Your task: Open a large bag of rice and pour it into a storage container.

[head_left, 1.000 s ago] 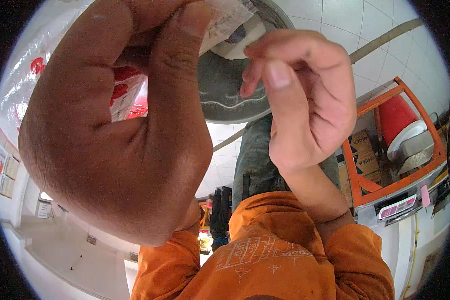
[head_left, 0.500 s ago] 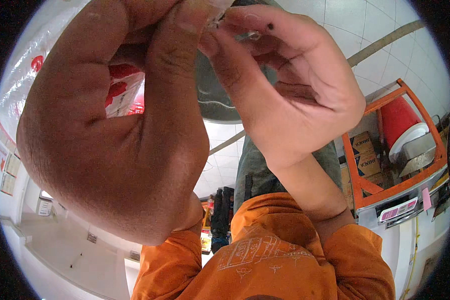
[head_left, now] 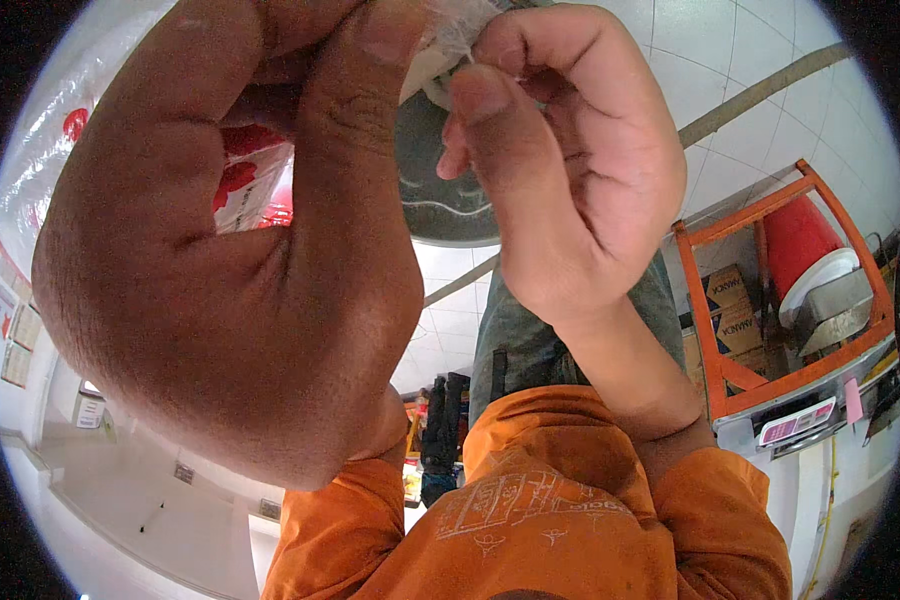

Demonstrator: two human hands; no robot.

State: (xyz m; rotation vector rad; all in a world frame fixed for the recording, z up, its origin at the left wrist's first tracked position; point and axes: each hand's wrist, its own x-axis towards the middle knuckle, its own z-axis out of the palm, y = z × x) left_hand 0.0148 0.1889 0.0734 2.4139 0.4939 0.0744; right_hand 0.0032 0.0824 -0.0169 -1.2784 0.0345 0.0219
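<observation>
My left hand (head_left: 220, 250) fills the upper left, close to the camera. Its thumb and fingers press together at the top edge, at a thin, clear, wrinkled plastic film (head_left: 460, 28). The ends of those fingers are partly cut off by the edge. To its right, my right hand (head_left: 590, 170) has thumb and index finger pinched on a drawn-out wisp of the same film. The other fingers of this hand are curled in. A grey round tub (head_left: 435, 200) shows below and behind both hands.
Clear packaging with red marks (head_left: 75, 125) stands at the far left, with a red and white printed pack (head_left: 255, 180) visible through my left hand's fingers. At right an orange frame (head_left: 700, 320) surrounds cardboard boxes (head_left: 735, 325) and a red container (head_left: 798, 235). White tiles cover the floor (head_left: 700, 50).
My right hand has turned and shifted slightly away from my left fingertips. More of the clear film shows stretched between the hands. The left hand has barely moved.
</observation>
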